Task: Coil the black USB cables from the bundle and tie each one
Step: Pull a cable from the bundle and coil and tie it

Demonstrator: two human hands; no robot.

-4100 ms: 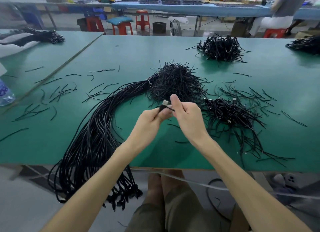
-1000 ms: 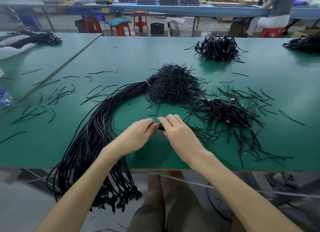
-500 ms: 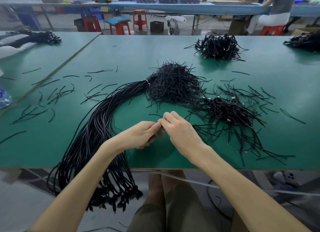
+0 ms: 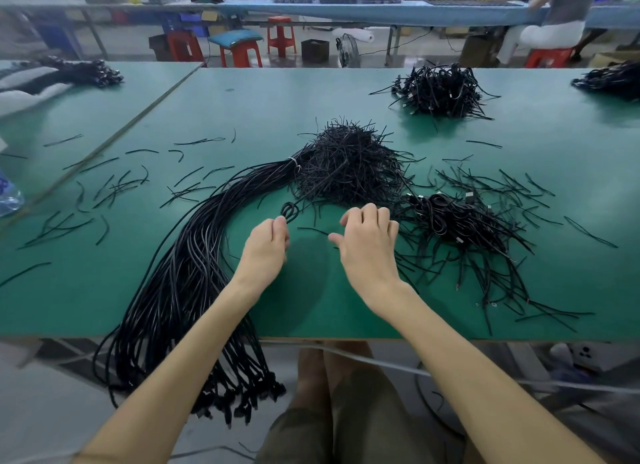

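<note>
Head view: a small coiled cable (image 4: 290, 209) lies on the green table (image 4: 311, 301) right at the tips of the left hand (image 4: 266, 244). Its fingers are curled, and I cannot tell whether they pinch the loop or only touch it. The right hand (image 4: 369, 245) hovers just beside, fingers loosely spread and holding nothing, near the heap of ties (image 4: 346, 166). The cable bundle (image 4: 180, 273) trails left of both hands and over the table edge.

The table (image 4: 263, 100) has a smooth, matt green top. The bundled cables (image 4: 180, 273) wear slightly glossy black plastic sheaths; the heaped ties (image 4: 346, 166) look duller.
</note>
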